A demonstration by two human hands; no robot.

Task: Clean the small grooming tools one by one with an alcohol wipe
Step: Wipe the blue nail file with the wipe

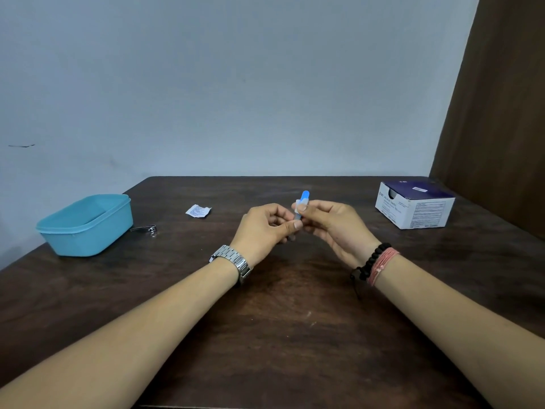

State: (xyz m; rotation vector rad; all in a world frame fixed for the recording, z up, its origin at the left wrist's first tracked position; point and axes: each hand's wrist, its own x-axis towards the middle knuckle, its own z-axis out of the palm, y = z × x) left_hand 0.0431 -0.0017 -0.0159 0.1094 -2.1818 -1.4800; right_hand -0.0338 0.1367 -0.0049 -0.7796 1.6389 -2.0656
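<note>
Both hands meet above the middle of the dark wooden table point(280, 335). My left hand point(265, 228) pinches the lower end of a small blue grooming tool point(304, 196), which stands nearly upright. My right hand point(330, 222) pinches a white alcohol wipe point(298, 208) wrapped round the tool's middle. Only the tool's blue tip shows above the fingers. A metal nail clipper point(146, 229) lies on the table at the left, beside the tub.
A turquoise plastic tub point(85, 231) stands at the left edge. A torn white wipe wrapper point(198, 211) lies behind my left hand. A blue and white box of alcohol swabs point(415, 208) sits at the back right, near a brown curtain point(501, 113).
</note>
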